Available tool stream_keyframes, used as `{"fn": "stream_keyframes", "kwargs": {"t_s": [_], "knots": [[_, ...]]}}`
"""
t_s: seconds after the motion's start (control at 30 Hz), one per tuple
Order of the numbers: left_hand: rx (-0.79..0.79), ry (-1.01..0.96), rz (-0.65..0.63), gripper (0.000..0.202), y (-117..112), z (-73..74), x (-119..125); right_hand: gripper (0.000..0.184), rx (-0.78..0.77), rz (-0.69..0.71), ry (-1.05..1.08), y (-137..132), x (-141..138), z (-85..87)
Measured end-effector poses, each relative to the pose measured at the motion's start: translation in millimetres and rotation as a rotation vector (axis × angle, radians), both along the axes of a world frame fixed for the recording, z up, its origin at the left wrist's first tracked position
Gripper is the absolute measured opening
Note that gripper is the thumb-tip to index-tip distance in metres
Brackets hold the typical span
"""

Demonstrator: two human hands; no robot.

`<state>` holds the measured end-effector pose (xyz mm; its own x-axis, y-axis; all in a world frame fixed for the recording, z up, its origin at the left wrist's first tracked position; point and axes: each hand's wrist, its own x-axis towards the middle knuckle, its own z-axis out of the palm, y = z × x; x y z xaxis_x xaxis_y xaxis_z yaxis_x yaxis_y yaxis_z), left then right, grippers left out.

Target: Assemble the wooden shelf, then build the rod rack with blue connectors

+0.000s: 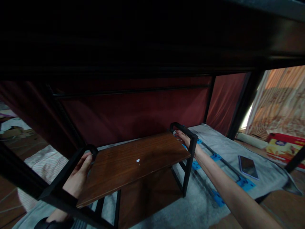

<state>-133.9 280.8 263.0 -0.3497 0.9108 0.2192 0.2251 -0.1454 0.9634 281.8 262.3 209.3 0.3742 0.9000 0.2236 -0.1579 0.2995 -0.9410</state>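
A small brown wooden shelf (140,162) with black metal side frames stands before me. From outside, my left hand (79,171) reaches the rear of the left side frame (63,170); its thumb and fingers close around the curved bar beside the board's back corner. My right hand (183,137) passes behind the right side frame (189,151), close to the board's far right corner. Its fingers are curled and partly hidden by the frame; whatever they pinch is too small to make out. A white heart-shaped mark (138,160) shows on the board.
Black rods with blue plastic fittings (216,157) lie on a grey cloth (205,190) at right. Farther right are a phone (247,167) and a red-and-yellow box (284,148). A dark tabletop (143,41) hangs low overhead, with dark red fabric (138,114) behind the shelf.
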Motion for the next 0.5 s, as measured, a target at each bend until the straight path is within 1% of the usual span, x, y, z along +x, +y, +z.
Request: {"fn": "stream_keyframes", "kwargs": {"t_s": [0.1,0.17,0.23,0.3,0.37,0.43,0.5], "knots": [[0.008,0.045,-0.020,0.022,-3,5.6,4,0.037,-0.002,0.009,-0.016,0,3,2.2],[0.017,0.059,-0.004,0.021,-5,9.3,6,0.036,-0.008,0.007,-0.016,-1,6,3.8],[0.003,0.027,0.017,0.020,-6,12.6,7,0.035,-0.028,-0.013,-0.014,-6,7,4.7],[-0.043,-0.073,0.006,0.021,-6,13.0,2,0.035,-0.042,-0.021,-0.023,-17,9,4.8],[-0.105,-0.242,-0.039,0.031,-5,8.2,-8,0.034,-0.056,-0.024,-0.021,-34,11,4.1],[-0.125,-0.388,-0.096,0.045,-5,-2.3,-22,0.034,-0.072,-0.047,0.008,-54,14,2.7],[-0.083,-0.386,-0.079,0.053,-10,-16.0,-33,0.034,-0.086,-0.070,0.046,-75,16,1.2]]}}
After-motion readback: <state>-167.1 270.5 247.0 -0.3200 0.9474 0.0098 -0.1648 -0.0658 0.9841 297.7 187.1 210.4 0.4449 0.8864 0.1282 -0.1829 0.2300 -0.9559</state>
